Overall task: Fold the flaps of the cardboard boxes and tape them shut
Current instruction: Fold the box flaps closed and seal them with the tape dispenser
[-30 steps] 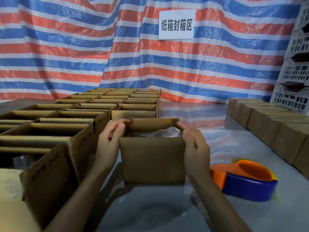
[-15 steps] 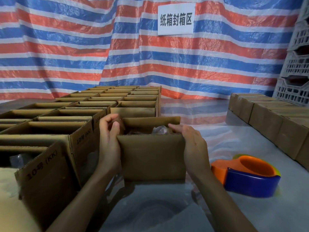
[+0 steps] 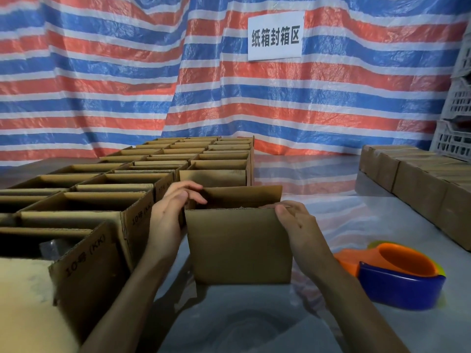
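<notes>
Striped tarp (image 3: 102, 85), sign (image 3: 275, 35) "纸箱封箱区", open boxes (image 3: 86, 261) marked "10号 (KK)"

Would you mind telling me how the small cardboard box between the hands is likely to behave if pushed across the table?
The box probably slides easily, since the table looks smooth and glossy. Its corrugated walls look stiff, though the upright far flap would likely bend at its crease. It seems light: the left hand and right hand hold only its top corners.
</notes>
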